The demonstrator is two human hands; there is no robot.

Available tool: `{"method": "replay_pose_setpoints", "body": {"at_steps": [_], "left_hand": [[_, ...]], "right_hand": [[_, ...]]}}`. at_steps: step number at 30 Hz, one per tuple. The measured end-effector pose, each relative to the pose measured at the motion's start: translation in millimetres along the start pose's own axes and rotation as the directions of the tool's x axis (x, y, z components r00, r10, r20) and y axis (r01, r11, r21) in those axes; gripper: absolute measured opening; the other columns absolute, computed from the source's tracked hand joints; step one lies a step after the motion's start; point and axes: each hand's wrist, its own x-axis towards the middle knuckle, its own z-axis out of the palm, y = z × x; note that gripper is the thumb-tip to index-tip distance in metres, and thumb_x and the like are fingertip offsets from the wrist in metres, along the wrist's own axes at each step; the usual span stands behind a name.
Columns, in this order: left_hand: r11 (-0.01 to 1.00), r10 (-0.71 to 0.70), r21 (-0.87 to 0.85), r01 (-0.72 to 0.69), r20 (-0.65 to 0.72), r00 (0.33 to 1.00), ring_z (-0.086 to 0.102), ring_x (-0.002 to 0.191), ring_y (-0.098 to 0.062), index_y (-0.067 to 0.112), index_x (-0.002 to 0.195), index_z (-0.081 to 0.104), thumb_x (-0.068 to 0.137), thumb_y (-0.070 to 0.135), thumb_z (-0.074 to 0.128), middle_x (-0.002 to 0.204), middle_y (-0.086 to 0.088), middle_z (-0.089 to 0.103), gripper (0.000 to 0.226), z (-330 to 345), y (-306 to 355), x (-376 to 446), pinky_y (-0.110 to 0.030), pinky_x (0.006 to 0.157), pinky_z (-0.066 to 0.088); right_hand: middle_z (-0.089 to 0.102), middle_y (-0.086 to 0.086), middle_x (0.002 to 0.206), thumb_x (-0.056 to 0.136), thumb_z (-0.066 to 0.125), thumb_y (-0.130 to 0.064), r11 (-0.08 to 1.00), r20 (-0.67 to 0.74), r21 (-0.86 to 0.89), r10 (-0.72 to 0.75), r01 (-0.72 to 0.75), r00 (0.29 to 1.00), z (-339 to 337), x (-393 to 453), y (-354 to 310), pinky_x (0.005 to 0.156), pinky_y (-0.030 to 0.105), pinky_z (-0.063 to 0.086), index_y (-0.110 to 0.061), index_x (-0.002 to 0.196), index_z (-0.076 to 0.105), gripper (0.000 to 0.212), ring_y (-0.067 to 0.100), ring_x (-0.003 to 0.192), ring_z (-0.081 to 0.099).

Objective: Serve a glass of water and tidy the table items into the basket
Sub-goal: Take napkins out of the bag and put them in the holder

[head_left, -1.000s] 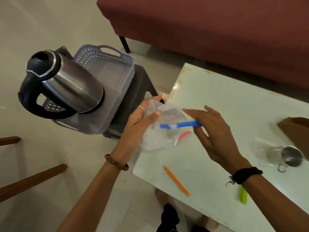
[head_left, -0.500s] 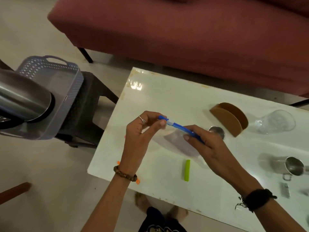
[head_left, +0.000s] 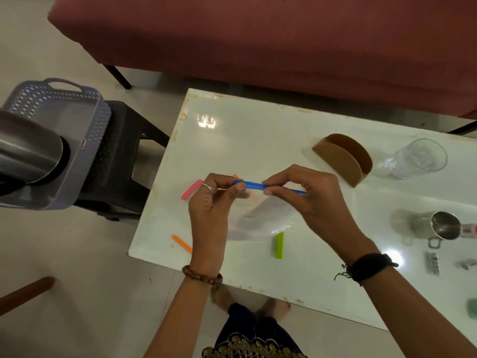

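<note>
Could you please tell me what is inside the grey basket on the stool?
A steel kettle lies inside the basket, filling its near end; the far end's floor shows bare. Anything beneath the kettle is covered, and the frame edge cuts off the basket's left part.

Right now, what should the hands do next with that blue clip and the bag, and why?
Probably slide the blue clip fully along the top of the clear bag. Both the left hand and the right hand pinch the clip, and the bag hangs below it over the table. Once it seems sealed, it could go to the basket.
</note>
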Motion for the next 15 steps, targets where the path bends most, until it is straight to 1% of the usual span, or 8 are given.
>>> {"method": "replay_pose_setpoints", "body": {"at_steps": [3,6,8,10,11,13,14,15], "left_hand": [[0.998,-0.047,-0.05,0.043,-0.085,0.995,0.067,0.063,-0.007,0.014,0.076,0.059,0.084,0.003,0.057,0.075,-0.003,0.065,0.014,-8.2,-3.2,1.5,-0.015,0.069,0.053],[0.993,-0.085,-0.083,0.079,-0.071,0.994,0.07,0.067,-0.01,0.013,0.079,0.058,0.086,0.005,0.056,0.081,0.0,0.068,0.011,-17.1,-4.4,-0.2,-0.015,0.07,0.053],[0.989,-0.11,-0.104,0.105,-0.048,0.993,0.071,0.074,-0.014,0.014,0.083,0.059,0.086,0.009,0.056,0.087,0.0,0.07,0.007,-23.3,-4.8,-2.4,-0.015,0.072,0.053],[0.982,-0.139,-0.13,0.136,-0.009,0.99,0.072,0.081,-0.017,0.015,0.086,0.059,0.086,0.014,0.054,0.091,0.002,0.073,0.005,-30.1,-5.7,-3.2,-0.016,0.074,0.054],[0.976,-0.153,-0.152,0.153,0.011,0.988,0.071,0.084,-0.018,0.017,0.087,0.058,0.086,0.017,0.053,0.093,0.002,0.074,0.005,-33.9,-6.3,-3.4,-0.017,0.074,0.054],[0.963,-0.177,-0.199,0.183,0.05,0.983,0.07,0.09,-0.021,0.02,0.086,0.057,0.085,0.02,0.052,0.099,0.001,0.074,0.006,-39.7,-8.1,-2.9,-0.019,0.075,0.055],[0.954,-0.191,-0.219,0.204,0.081,0.978,0.07,0.093,-0.022,0.021,0.086,0.057,0.084,0.022,0.052,0.102,0.0,0.073,0.005,-41.8,-9.1,-2.5,-0.02,0.077,0.055],[0.943,-0.208,-0.237,0.232,0.126,0.97,0.069,0.095,-0.021,0.02,0.086,0.056,0.082,0.022,0.053,0.103,0.001,0.073,0.006,-41.8,-10.1,-1.7,-0.022,0.079,0.055]], "right_hand": [[0.064,-0.012,0.079,0.081,0.07,-0.013,0.993,-0.016,-0.091,0.075,-0.076,0.997,-12.3,-10.9,26.3,0.075,0.02,0.043,-0.019,0.085,0.07,0.006,0.006,0.08,0.058],[0.063,-0.015,0.081,0.083,0.068,-0.018,0.975,-0.046,-0.126,0.179,-0.184,0.983,-16.5,-15.9,43.1,0.071,0.039,0.048,-0.018,0.086,0.07,0.003,0.01,0.08,0.055],[0.063,-0.012,0.084,0.084,0.067,-0.02,0.969,-0.059,-0.125,0.205,-0.211,0.977,-13.5,-15.2,45.8,0.078,0.041,0.048,-0.021,0.088,0.069,0.004,0.013,0.085,0.054],[0.057,-0.011,0.093,0.084,0.067,-0.023,0.96,-0.124,-0.149,0.219,-0.237,0.968,-6.0,-13.8,43.6,0.087,0.035,0.043,-0.021,0.096,0.066,0.011,0.008,0.09,0.051],[0.054,-0.011,0.096,0.084,0.067,-0.027,0.952,-0.193,-0.121,0.255,-0.281,0.947,-0.9,-13.4,40.2,0.086,0.029,0.043,-0.021,0.101,0.064,0.018,0.008,0.091,0.05],[0.052,-0.009,0.095,0.082,0.067,-0.034,0.909,-0.314,0.093,0.414,-0.406,0.855,10.2,-13.8,28.1,0.078,0.017,0.044,-0.022,0.102,0.058,0.024,0.011,0.088,0.053],[0.055,-0.007,0.094,0.082,0.067,-0.037,0.852,-0.289,0.241,0.52,-0.465,0.804,17.1,-13.5,20.9,0.074,0.016,0.046,-0.022,0.098,0.057,0.024,0.011,0.085,0.057],[0.059,-0.003,0.092,0.082,0.066,-0.039,0.765,-0.191,0.385,0.614,-0.517,0.766,24.6,-13.0,14.5,0.072,0.019,0.05,-0.021,0.095,0.057,0.024,0.011,0.081,0.061]]}}
